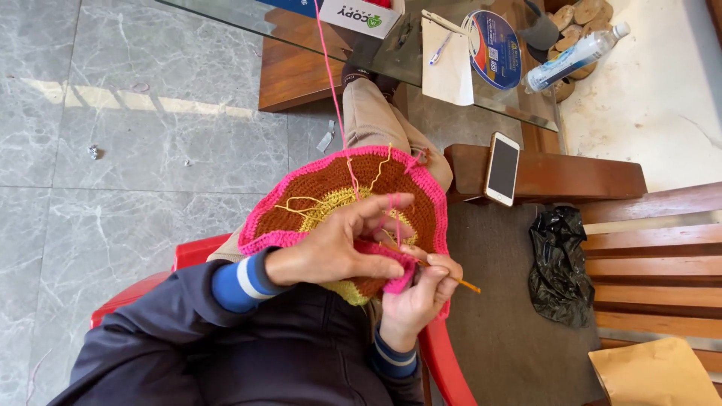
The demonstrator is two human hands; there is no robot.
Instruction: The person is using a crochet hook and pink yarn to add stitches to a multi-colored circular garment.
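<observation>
A round crocheted piece (301,207) with a yellow centre, brown ring and pink border lies on my lap. My left hand (338,244) grips its near edge, with pink yarn (331,75) looped over the raised fingers and running up toward the glass table. Just below and to the right, my right hand (417,297) pinches a thin orange crochet hook (466,285) whose tip is worked into the pink border. Loose yellow strands trail across the brown ring.
I sit on a red plastic chair (444,361). A glass table (226,19) ahead carries a box, notepad with pen, a round fan and a water bottle (575,54). A phone (502,168) rests on a wooden bench arm; a black bag (558,263) lies on the bench, right.
</observation>
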